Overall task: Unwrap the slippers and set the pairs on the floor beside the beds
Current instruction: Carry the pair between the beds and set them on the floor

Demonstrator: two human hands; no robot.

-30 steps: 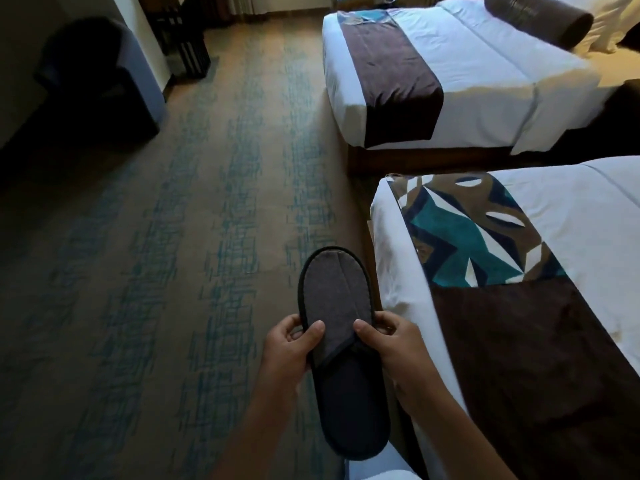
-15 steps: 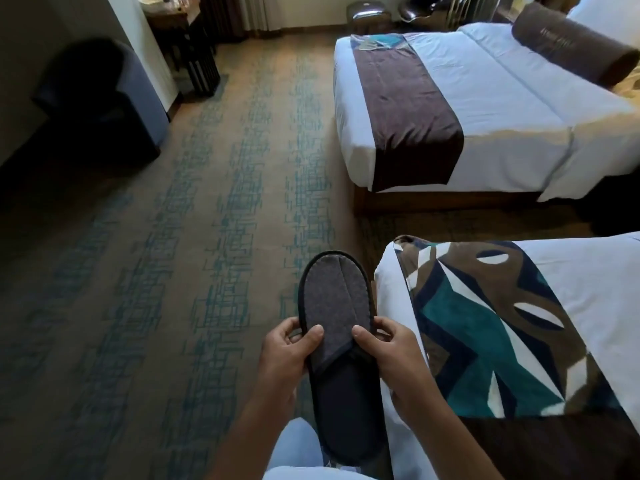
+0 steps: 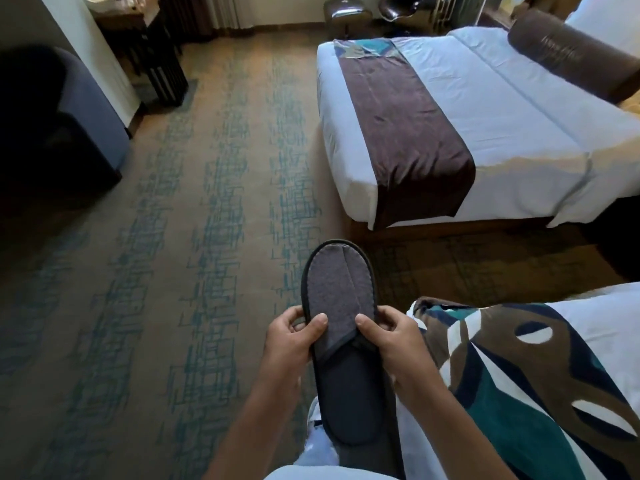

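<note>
1. a dark armchair (image 3: 52, 126) is sitting at the far left, with a dark wooden desk (image 3: 145, 46) beyond it by the wall.
2. patterned carpet (image 3: 166, 271) in tan and teal is running across the floor.
3. the left hand (image 3: 294, 337) is gripping the left edge of a grey slipper (image 3: 341, 327), thumb pressing on the upper.
4. the slipper is being held in the air above the carpet, toe pointing away, just beside the near bed (image 3: 588, 341).
5. the right hand (image 3: 398, 337) is gripping the slipper's right edge, thumb on top.
6. the near bed is wearing a patterned runner (image 3: 519, 375) at the right.
7. the far bed (image 3: 502, 126) is standing beyond, with a brown runner (image 3: 405, 133) and a brown bolster (image 3: 571, 53).
</note>
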